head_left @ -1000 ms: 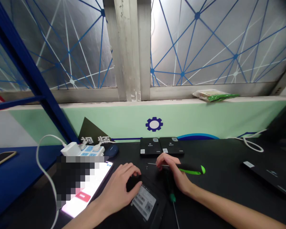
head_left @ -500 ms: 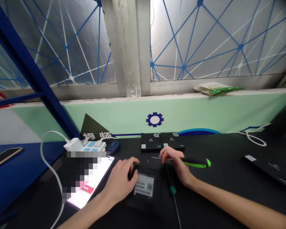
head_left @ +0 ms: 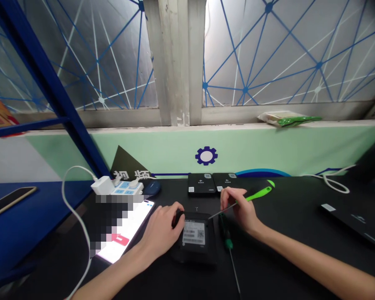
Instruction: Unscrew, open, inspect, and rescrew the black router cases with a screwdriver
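Note:
A flat black electronics box (head_left: 208,250) with a white barcode label lies in front of me. My left hand (head_left: 162,227) grips its left edge between thumb and fingers. In my right hand (head_left: 242,210) is a screwdriver (head_left: 260,193) with a bright green and black handle, held aslant. Its tip points down at the box's upper right corner; whether it touches a screw there I cannot tell. A small screw (head_left: 196,208) stands on the table just behind the box. Beside the box's right side lies a second screwdriver (head_left: 227,239), its handle dark with a green end.
Two similar black boxes (head_left: 201,183) sit against the wall, and another black device (head_left: 356,221) lies far right. At left are a lit phone (head_left: 121,239), a power strip (head_left: 125,187) with a white cable (head_left: 81,221), and a dark blue mouse-like object (head_left: 152,187).
My right hand has tilted the screwdriver, bringing its tip from the screw's side down to the box's upper right corner. My left hand stays on the box; the view has shifted slightly.

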